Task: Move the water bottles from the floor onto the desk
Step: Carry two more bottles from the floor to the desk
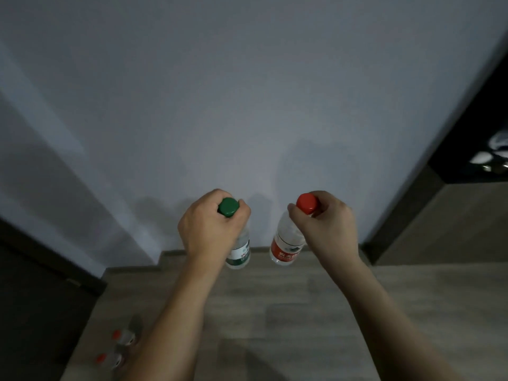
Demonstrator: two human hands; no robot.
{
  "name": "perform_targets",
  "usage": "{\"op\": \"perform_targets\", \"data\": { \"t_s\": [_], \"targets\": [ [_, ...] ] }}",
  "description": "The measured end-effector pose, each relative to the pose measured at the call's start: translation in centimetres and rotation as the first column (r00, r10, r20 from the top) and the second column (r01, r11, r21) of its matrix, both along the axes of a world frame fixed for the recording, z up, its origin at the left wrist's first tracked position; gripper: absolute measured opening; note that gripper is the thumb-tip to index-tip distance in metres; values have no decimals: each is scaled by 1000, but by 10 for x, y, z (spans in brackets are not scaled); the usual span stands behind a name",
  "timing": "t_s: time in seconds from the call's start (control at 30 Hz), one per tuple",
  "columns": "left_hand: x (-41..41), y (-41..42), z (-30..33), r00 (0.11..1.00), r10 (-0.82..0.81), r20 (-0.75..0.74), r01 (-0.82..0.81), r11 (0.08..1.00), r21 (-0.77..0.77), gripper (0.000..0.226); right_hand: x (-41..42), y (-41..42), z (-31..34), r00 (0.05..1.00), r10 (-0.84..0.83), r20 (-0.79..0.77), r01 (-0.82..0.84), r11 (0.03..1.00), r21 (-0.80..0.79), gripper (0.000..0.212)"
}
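- At the far lower left, two more bottles (116, 347) with red caps stand blurred on the wooden floor (275, 312), just beside your left forearm and close to a dark panel (41, 284) on that side.
- Your left forearm reaches forward and up from the bottom edge, the back of the wrist facing the camera.
- Your left hand (209, 229) is curled into a fist around the neck of the green-capped bottle (240, 253); the cap pokes out above your knuckles and the green-and-white label hangs below the hand.
- That bottle is held upright in front of the pale wall (247, 92), its base seen over the strip where wall and floor meet; whether it touches anything below, you cannot tell.
- Just to its right, apart from it, hangs the red-capped bottle (286, 246), tilted slightly with its base swung toward the other one.
- Your right hand (327, 224) pinches it at the neck just under the cap, thumb on the near side and fingers wrapped behind.
- Your right forearm angles in from the lower right corner.
- Far right, a dark surface (489, 149) carries pale glints.
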State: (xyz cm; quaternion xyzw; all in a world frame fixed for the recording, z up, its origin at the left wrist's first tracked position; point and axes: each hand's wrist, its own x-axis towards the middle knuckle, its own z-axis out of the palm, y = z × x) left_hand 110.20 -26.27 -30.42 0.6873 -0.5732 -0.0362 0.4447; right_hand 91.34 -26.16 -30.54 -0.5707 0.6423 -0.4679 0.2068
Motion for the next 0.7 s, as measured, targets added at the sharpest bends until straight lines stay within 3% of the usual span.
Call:
{"op": "perform_targets", "data": {
  "t_s": [0.37,0.6,0.7],
  "targets": [
    [-260,-25,10,940,-340,-32,338,940,-40,33,-247,51,9,933,-360,-18,360,933,-20,15],
    [-421,-19,11,812,-584,4,583,810,-69,32,-380,104,9,809,-586,-32,584,809,-66,10],
    [-490,-9,16,715,-699,3,698,713,-73,28,-433,132,8,721,-693,-18,690,720,-66,9]
  ]
}}
